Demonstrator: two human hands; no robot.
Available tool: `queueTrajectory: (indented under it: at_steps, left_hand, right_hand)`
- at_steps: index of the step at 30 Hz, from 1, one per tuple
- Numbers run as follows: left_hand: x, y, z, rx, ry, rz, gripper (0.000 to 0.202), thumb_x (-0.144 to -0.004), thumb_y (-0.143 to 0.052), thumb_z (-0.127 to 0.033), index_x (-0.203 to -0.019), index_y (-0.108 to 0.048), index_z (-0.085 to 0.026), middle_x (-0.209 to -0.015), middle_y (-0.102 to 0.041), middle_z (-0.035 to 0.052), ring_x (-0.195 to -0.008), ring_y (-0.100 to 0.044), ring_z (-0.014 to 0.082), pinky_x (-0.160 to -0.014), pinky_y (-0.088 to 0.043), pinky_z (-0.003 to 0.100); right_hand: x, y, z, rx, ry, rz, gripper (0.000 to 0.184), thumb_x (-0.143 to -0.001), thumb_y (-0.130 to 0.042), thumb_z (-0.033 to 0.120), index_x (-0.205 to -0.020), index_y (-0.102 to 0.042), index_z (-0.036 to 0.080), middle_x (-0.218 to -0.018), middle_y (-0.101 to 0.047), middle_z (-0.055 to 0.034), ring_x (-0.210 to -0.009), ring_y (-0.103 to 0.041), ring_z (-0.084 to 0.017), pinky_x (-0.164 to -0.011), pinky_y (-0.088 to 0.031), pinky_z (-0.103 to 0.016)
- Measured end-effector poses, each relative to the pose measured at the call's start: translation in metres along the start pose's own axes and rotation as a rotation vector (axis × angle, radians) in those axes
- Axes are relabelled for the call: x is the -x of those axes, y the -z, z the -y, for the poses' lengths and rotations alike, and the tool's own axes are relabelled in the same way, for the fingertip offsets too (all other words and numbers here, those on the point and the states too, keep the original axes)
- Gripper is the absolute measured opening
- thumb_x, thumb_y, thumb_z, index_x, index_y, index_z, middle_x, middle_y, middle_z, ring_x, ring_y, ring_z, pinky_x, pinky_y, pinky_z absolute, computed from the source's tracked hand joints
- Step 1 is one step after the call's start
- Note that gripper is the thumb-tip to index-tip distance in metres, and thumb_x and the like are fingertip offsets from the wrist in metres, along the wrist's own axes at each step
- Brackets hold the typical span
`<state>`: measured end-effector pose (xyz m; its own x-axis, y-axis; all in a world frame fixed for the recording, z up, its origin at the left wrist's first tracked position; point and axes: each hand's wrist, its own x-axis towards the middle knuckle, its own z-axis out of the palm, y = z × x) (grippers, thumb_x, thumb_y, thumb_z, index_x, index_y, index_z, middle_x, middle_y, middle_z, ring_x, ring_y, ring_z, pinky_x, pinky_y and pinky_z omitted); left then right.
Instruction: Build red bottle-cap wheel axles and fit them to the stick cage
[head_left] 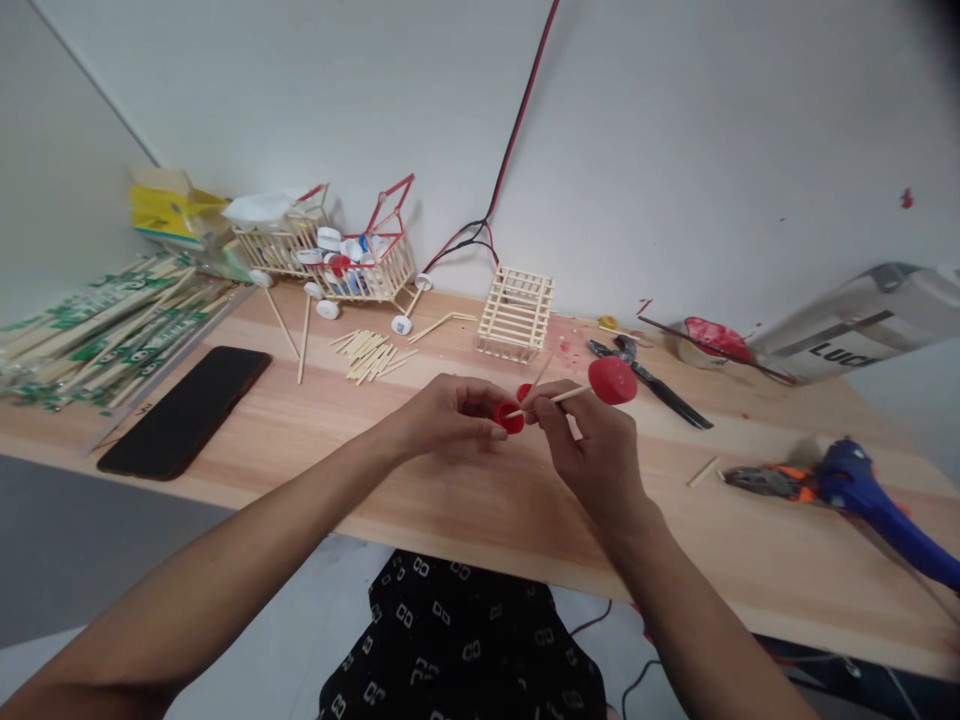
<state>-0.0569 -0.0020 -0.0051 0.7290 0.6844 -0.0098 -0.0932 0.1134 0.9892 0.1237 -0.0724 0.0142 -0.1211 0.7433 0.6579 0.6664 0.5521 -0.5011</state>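
My left hand (448, 412) is closed in a pinch on a small red bottle cap (510, 417) held above the wooden table (300, 440). My right hand (592, 450) pinches a thin wooden stick (559, 397) that carries another red cap (612, 380) at its far end. The stick's near tip meets the cap in my left fingers. Both hands hover over the middle of the table, close together.
A black phone (187, 410) lies at the left beside packets of chopsticks (97, 325). At the back stand a stick-built cart (352, 260) with caps, loose sticks (371, 352) and a small stick cage (517, 312). Pliers (649, 375), a red paint dish (712, 342) and a blue glue gun (877, 500) lie right.
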Motion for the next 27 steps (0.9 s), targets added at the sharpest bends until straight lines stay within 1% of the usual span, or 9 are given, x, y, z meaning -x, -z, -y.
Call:
queueTrajectory:
  at_steps: [3,6,11,16,22,27]
  left_hand:
    - [0.0000,-0.0001,0.0008,-0.024,0.004,-0.016,0.031,-0.065,-0.076,-0.014,-0.094,-0.069,-0.012,-0.086,-0.072,0.0046,-0.074,-0.066,0.0119,-0.070,-0.052,0.025]
    - [0.0000,-0.0001,0.0013,-0.032,-0.012,-0.017,0.030,-0.065,-0.076,-0.015,-0.094,-0.070,-0.012,-0.086,-0.072,0.0043,-0.075,-0.066,0.0122,-0.071,-0.053,0.026]
    - [0.0006,-0.0003,0.0012,-0.036,-0.027,-0.022,0.031,-0.065,-0.077,-0.016,-0.095,-0.070,-0.013,-0.086,-0.073,0.0034,-0.075,-0.068,0.0126,-0.074,-0.054,0.027]
    - [0.0012,-0.0016,-0.0001,-0.062,-0.025,-0.056,0.031,-0.064,-0.077,-0.015,-0.095,-0.070,-0.013,-0.089,-0.074,0.0043,-0.079,-0.068,0.0134,-0.076,-0.055,0.028]
    - [0.0000,-0.0012,0.0013,-0.070,-0.043,-0.052,0.034,-0.063,-0.078,-0.017,-0.095,-0.069,-0.013,-0.090,-0.073,0.0053,-0.080,-0.068,0.0144,-0.079,-0.055,0.031]
    - [-0.0012,-0.0006,0.0024,-0.052,-0.066,-0.028,0.036,-0.064,-0.079,-0.018,-0.097,-0.067,-0.012,-0.091,-0.071,0.0062,-0.082,-0.066,0.0144,-0.079,-0.053,0.031]
  right_hand:
    - [0.0005,-0.0003,-0.0013,0.020,-0.007,0.006,0.012,-0.090,-0.052,0.017,-0.081,-0.061,0.020,-0.083,-0.071,-0.0007,-0.071,-0.064,-0.011,-0.065,-0.046,-0.023]
    - [0.0006,-0.0007,-0.0017,0.022,-0.006,0.012,0.011,-0.090,-0.052,0.017,-0.083,-0.061,0.020,-0.082,-0.071,-0.0008,-0.071,-0.065,-0.012,-0.065,-0.046,-0.024]
    - [0.0009,-0.0014,-0.0012,-0.034,-0.003,0.009,0.013,-0.090,-0.051,0.016,-0.081,-0.060,0.020,-0.085,-0.071,-0.0016,-0.076,-0.065,-0.012,-0.069,-0.047,-0.024]
    - [0.0024,-0.0010,-0.0013,-0.049,-0.010,0.005,0.013,-0.090,-0.052,0.016,-0.080,-0.058,0.021,-0.085,-0.070,-0.0019,-0.077,-0.066,-0.013,-0.069,-0.048,-0.025]
    - [0.0026,-0.0006,-0.0012,-0.046,-0.022,0.014,0.013,-0.091,-0.051,0.017,-0.080,-0.058,0.021,-0.085,-0.070,-0.0018,-0.076,-0.066,-0.013,-0.069,-0.048,-0.026]
    - [0.0017,-0.0002,0.0008,-0.050,-0.020,-0.008,0.013,-0.090,-0.051,0.016,-0.080,-0.059,0.021,-0.083,-0.070,-0.0016,-0.075,-0.066,-0.013,-0.068,-0.048,-0.026]
